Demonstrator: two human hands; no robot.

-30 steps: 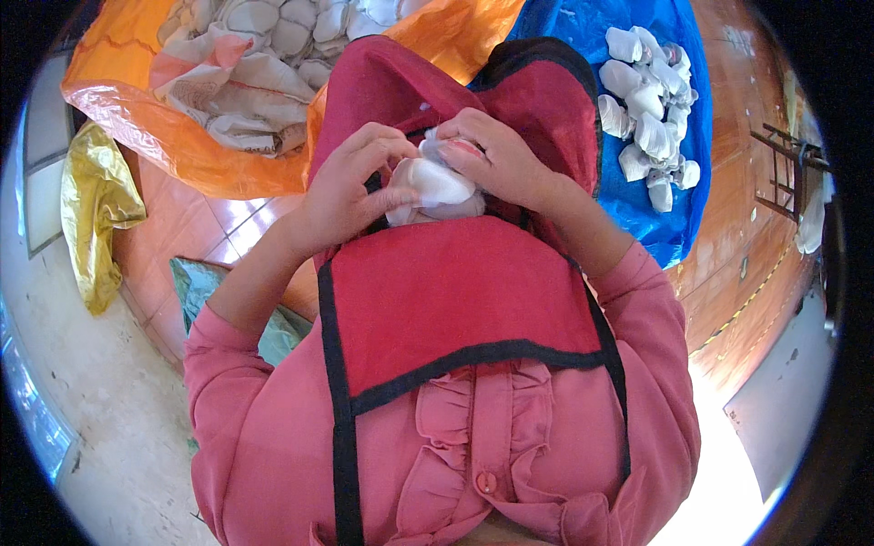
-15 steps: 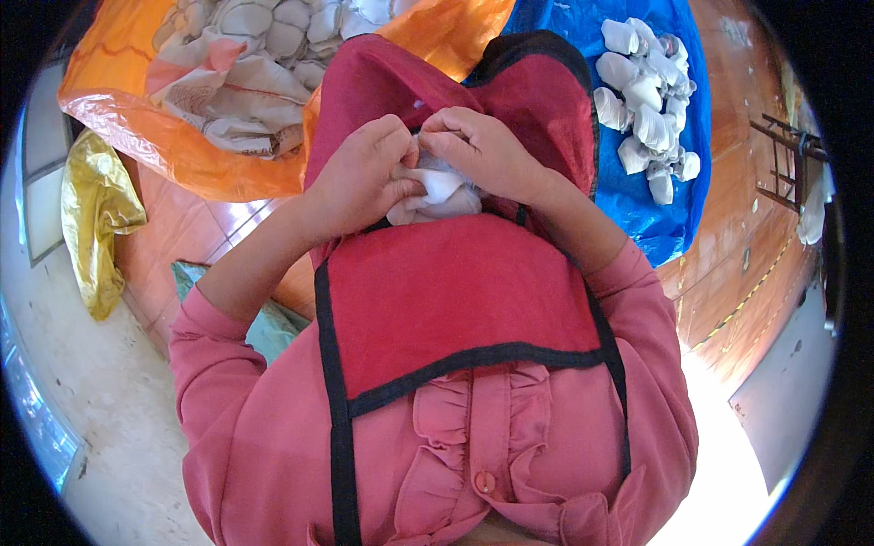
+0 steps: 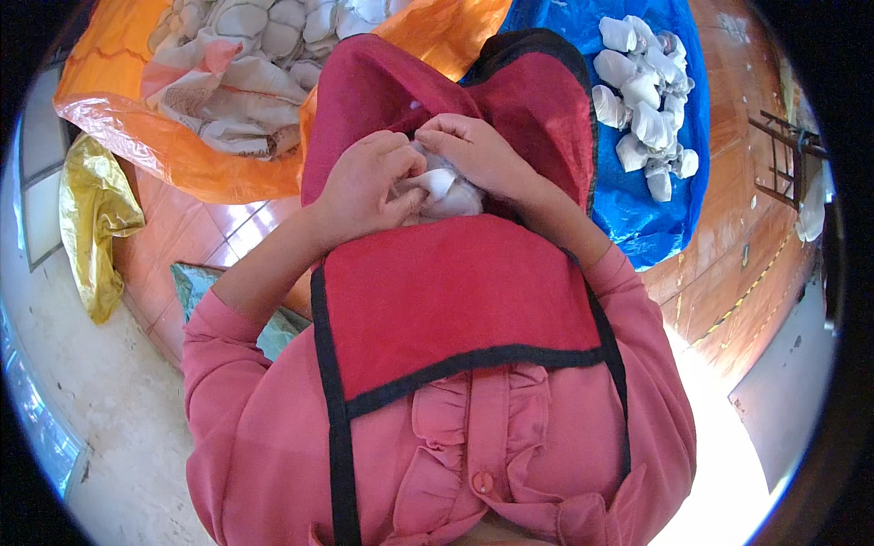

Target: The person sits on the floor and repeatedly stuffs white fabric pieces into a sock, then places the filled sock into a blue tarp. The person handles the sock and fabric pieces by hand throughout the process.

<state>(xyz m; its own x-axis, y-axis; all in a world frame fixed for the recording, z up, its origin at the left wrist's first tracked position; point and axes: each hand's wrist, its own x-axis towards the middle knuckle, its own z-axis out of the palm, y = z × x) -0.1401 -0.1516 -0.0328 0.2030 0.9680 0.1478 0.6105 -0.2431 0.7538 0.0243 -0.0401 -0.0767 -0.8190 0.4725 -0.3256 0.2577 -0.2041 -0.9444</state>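
Over my lap, a crumpled white fabric piece [image 3: 443,186] is held between my two hands. My left hand [image 3: 369,185] is closed on its left side, thumb and fingers pinching the folded cloth. From the upper right, my right hand [image 3: 476,156] curls over the far edge of the same piece, its fingertips bent down and partly hidden. The back of my right hand covers some of the fabric. Below the hands lies the red bib of my apron [image 3: 460,291] with black trim.
An orange plastic sack [image 3: 228,187] at the far left holds many round whitish pads [image 3: 241,20] and a woven sack. On a blue sheet [image 3: 628,218] at the far right lie several white fabric pieces [image 3: 651,126]. A yellow sack [image 3: 91,227] stands left; a dark metal frame [image 3: 787,159] stands right.
My left hand has drawn slightly down and turned, its knuckles now more on top. My right hand has shifted a little lower. The fabric piece stays between them, slightly more bunched.
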